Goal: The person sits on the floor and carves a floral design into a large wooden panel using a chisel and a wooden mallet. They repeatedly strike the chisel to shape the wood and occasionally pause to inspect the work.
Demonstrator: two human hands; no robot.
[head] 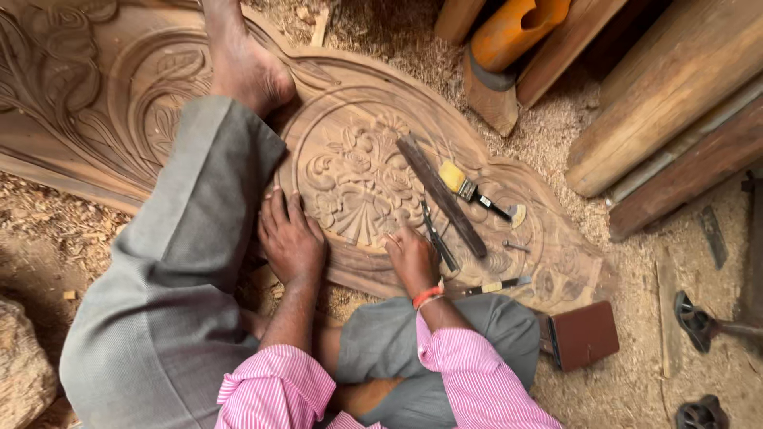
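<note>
A large carved wooden panel [350, 103] with a flower medallion lies on the floor under me. My left hand [290, 238] rests flat on its near edge, fingers spread, holding nothing. My right hand [411, 256] sits on the carving beside the medallion, fingers curled down; whether it grips a small tool I cannot tell. Just right of it lie thin chisels [437, 234], a long dark flat bar [442, 195], a yellow-bristled brush [470, 189] and another small chisel [497, 285].
My grey-trousered leg [183, 262] and bare foot [242, 63] lie across the panel at left. Timber beams [675, 87] and an orange-handled mallet [509, 32] stand at top right. A brown block [584, 335] lies on sawdust by my knee.
</note>
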